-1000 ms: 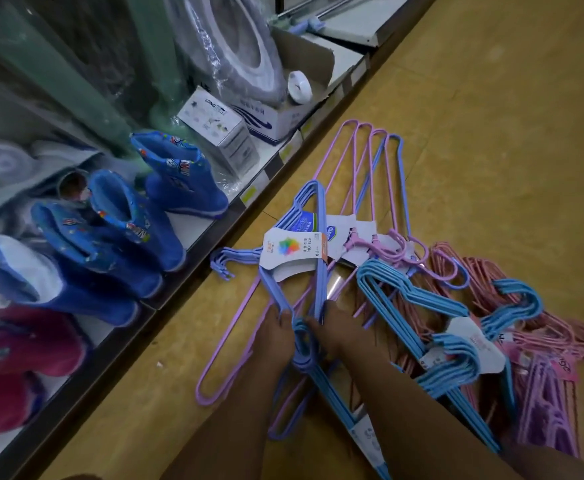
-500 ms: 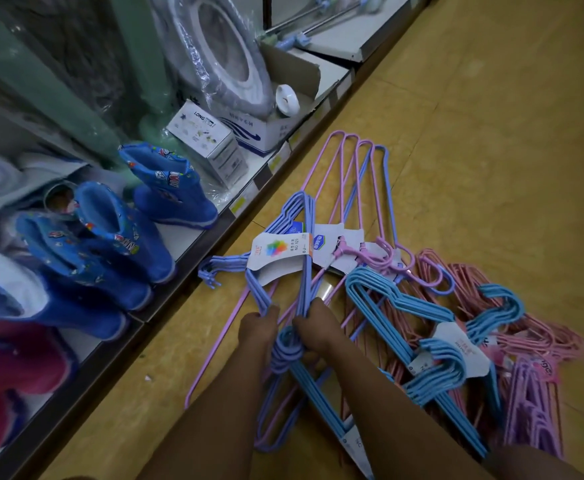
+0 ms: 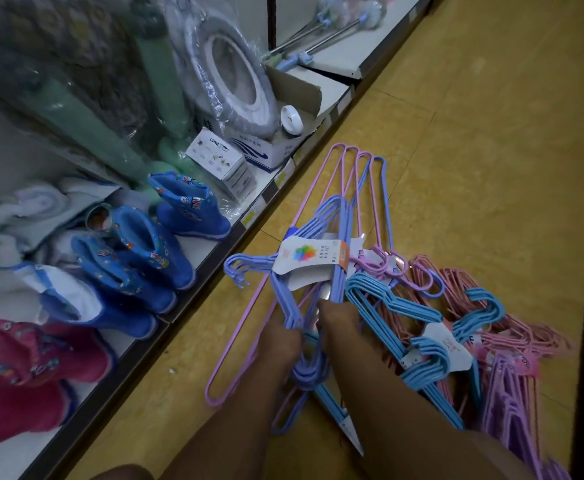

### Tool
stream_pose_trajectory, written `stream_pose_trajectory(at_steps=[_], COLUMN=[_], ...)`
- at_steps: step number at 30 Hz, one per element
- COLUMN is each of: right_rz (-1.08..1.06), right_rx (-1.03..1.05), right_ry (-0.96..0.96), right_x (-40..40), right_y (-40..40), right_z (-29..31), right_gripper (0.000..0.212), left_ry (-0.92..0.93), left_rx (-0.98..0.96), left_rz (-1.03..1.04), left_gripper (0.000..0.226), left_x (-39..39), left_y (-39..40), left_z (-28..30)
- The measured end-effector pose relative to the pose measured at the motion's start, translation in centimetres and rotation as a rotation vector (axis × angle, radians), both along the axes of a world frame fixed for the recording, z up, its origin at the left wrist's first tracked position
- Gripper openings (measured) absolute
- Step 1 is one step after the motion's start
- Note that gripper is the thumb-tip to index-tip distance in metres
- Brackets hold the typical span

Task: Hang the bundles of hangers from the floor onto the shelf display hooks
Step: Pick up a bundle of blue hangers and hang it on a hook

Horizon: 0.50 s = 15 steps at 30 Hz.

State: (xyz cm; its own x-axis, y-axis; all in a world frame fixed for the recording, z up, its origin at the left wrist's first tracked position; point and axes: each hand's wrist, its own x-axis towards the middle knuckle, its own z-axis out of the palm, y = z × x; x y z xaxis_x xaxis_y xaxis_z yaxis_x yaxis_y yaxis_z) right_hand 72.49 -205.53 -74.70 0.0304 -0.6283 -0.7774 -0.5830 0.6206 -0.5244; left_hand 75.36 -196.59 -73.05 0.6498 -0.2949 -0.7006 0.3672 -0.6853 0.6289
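Yellow floor (image 3: 439, 140) | low shelf (image 3: 193, 289) alongside | both hands, left (image 3: 278, 341) and right (image 3: 339, 320), grip periwinkle hanger bundle (image 3: 339, 258)

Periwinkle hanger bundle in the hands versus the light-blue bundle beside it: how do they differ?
The periwinkle bundle is gripped by both hands, left hand and right hand; the light-blue bundle lies untouched on the pink hangers. The periwinkle one is purplish blue with a rainbow-printed label; the light-blue one is paler, and its white label shows no such print. Both are wire hangers banded with a paper label.
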Motion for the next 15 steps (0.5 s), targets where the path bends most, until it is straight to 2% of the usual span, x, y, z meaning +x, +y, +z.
stream_pose_trajectory(at_steps=[3,5,8,11,13,15], right_rz=[-0.053,-0.095,-0.093,-0.120,-0.134,-0.103], right_rx=[-0.029,-0.037,-0.015,0.049,0.098,0.136], right_ry=[0.031,0.015,-0.014,-0.102,-0.186,-0.245], right_x=[-1.6,-1.9,-1.4,-1.6,-2.2,-2.9], right_y=[0.3,0.2,0.1,0.1,0.4,1.1], right_z=[4.7,8.6,14.3,21.4,26.2,30.5], right_gripper=[0.023,0.013,0.012,0.025,0.029,0.031], left_ry=[-0.003,0.053,0.201,0.513,0.538,0.493], left_rx=[-0.013,-0.065,-0.102,-0.242,-0.265,-0.202], left_rz=[-0.095,-0.108,-0.022,0.224,0.277,0.308], left_gripper=[0.033,0.024,0.006,0.033,0.050,0.057], left_x=[-0.9,-1.0,-0.9,-0.2,0.7,1.2], left_y=[0.5,0.4,0.1,-0.4,-0.9,-1.3], left_z=[4.9,8.6,14.0,19.9,23.4,26.2])
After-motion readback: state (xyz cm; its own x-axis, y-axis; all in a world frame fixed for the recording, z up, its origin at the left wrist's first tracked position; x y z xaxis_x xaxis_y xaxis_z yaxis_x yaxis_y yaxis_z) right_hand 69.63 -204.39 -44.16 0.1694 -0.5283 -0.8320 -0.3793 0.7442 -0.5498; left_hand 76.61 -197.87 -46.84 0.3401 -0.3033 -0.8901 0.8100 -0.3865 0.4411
